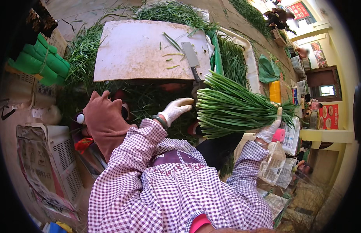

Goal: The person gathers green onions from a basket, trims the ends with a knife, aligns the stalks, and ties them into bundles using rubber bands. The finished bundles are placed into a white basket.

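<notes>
My right hand [269,126], in a white glove, grips a thick bunch of garlic chives [233,106] toward its leafy end. The pale cut ends fan out to the left. My left hand [177,109], also gloved, is just left of those ends, empty, with a small gap to them. Its fingers are stretched out and a dark bangle sits at the wrist. Beyond both hands, a white cutting board [145,52] carries a cleaver [190,55] with a black handle, lying near its right edge. Loose chive scraps [173,59] are scattered beside the blade.
Heaped chives [82,55] surround the board's left and far sides. A white plastic crate [251,62] of chives stands to its right. Green bundles [40,59] and a slatted crate [63,154] are at left, near a brown cloth [107,119]. Other people work at far right.
</notes>
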The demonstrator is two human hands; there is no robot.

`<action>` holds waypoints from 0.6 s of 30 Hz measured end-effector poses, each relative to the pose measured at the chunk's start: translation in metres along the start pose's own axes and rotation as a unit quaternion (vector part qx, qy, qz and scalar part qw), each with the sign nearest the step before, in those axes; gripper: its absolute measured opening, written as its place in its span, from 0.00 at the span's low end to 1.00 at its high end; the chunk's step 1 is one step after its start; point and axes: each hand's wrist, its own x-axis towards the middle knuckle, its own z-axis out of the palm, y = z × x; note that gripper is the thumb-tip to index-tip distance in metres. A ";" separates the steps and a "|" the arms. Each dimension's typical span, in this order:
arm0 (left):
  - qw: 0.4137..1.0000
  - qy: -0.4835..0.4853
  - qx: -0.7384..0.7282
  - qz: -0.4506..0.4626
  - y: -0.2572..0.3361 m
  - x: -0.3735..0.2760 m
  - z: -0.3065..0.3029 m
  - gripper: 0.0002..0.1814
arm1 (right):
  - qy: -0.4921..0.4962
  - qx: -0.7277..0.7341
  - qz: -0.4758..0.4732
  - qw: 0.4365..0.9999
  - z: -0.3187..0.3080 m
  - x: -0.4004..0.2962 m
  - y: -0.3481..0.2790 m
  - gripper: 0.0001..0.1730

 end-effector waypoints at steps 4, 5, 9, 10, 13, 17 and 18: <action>0.922 -0.113 -0.362 -0.082 0.023 0.002 0.033 0.30 | 0.042 -0.047 0.018 0.998 -0.010 0.001 0.005 0.15; 0.926 -0.101 -0.359 -0.054 0.024 0.003 0.035 0.30 | 0.051 -0.051 0.023 0.997 -0.006 -0.003 0.007 0.16; 0.924 -0.112 -0.354 -0.090 0.025 0.006 0.035 0.28 | 0.067 -0.119 0.075 0.988 -0.019 0.001 0.012 0.23; 0.912 -0.120 -0.375 -0.115 0.026 0.007 0.036 0.27 | 0.144 -0.160 0.045 0.976 -0.009 -0.006 0.019 0.26; 0.927 -0.080 -0.343 -0.127 0.029 0.003 0.033 0.15 | 0.110 -0.141 0.088 0.980 0.002 -0.014 0.020 0.23; 0.949 -0.045 -0.302 -0.077 0.018 0.007 -0.003 0.11 | 0.161 -0.152 0.033 0.975 -0.017 -0.008 0.012 0.24; 0.971 -0.012 -0.206 -0.117 0.017 0.006 -0.016 0.11 | 0.175 -0.159 0.003 0.972 -0.017 -0.006 0.008 0.23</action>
